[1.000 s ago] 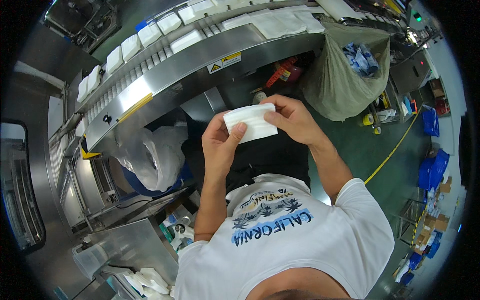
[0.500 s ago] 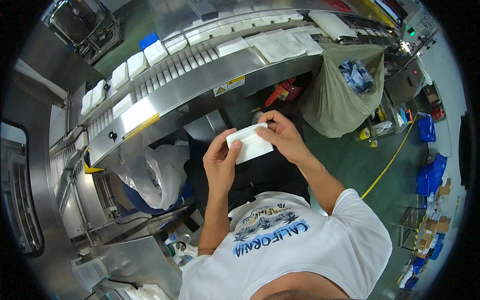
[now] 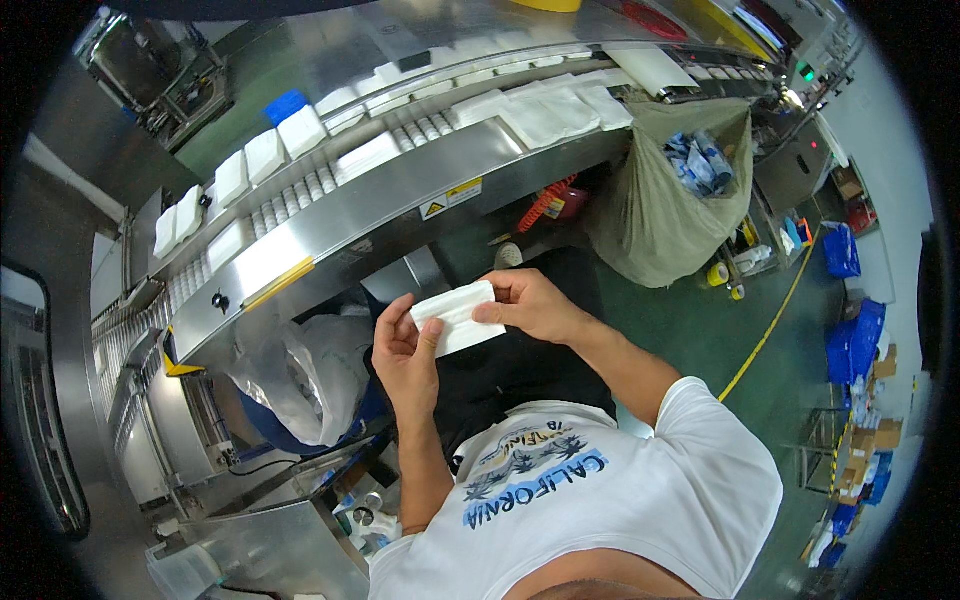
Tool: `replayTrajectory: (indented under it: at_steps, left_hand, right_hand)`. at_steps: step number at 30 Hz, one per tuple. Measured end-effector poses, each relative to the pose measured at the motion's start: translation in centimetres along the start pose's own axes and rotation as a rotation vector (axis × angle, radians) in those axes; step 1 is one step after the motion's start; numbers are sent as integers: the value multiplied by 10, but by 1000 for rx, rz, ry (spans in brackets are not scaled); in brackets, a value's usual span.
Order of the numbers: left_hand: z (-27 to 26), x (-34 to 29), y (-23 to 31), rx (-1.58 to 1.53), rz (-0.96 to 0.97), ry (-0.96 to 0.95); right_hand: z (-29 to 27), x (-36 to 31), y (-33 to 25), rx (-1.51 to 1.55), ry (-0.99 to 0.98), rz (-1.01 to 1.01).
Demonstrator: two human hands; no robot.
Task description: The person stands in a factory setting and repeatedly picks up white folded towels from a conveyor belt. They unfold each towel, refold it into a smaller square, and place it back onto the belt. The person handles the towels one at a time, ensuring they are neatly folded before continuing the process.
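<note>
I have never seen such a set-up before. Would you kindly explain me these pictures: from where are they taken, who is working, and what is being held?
There is no robot here: you see a person's own bare hands. The view comes from a wide fisheye camera worn on the head and looking down, so straight edges look bent and the white shirt fills the lower part.

The left hand and right hand hold a folded white piece between them, thumbs on top.

Beyond them runs a metal roller conveyor with flat white pieces lying on it. A grey-green sack stands to the right, with crumpled blue material inside.
</note>
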State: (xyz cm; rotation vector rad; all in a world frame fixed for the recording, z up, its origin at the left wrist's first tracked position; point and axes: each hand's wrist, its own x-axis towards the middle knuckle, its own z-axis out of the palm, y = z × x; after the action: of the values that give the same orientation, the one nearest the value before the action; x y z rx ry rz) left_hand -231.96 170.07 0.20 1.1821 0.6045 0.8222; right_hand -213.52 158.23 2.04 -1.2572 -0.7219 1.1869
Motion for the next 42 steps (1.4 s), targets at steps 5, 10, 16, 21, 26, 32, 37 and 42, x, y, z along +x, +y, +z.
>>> replayTrajectory:
  at_steps: [5,10,16,21,26,32,37,42]
  left_hand:
    - [-16,7,1,-101,43,4]
    - [-44,4,-1,-127,7,88]
    - [-111,-26,-94,106,-113,279]
    - [-167,-75,-161,153,-190,443]
    - [-165,-77,-175,309,-281,342]
    - [-146,-78,-208,466,-198,340]
    - [-133,-84,-204,744,-78,463]
    - [-127,-72,-207,658,-58,417]
  right_hand:
    - [-6,32,-14,-59,-32,78]
    - [-17,99,-85,-61,86,-67]
    - [-38,185,-122,-259,35,-128]
    - [-24,192,-84,106,203,-187]
    - [-57,173,-70,276,350,-213]
    - [-23,249,-89,365,306,-263]
    - [1,382,-94,176,438,-296]
    - [-105,496,-71,-165,482,-378]
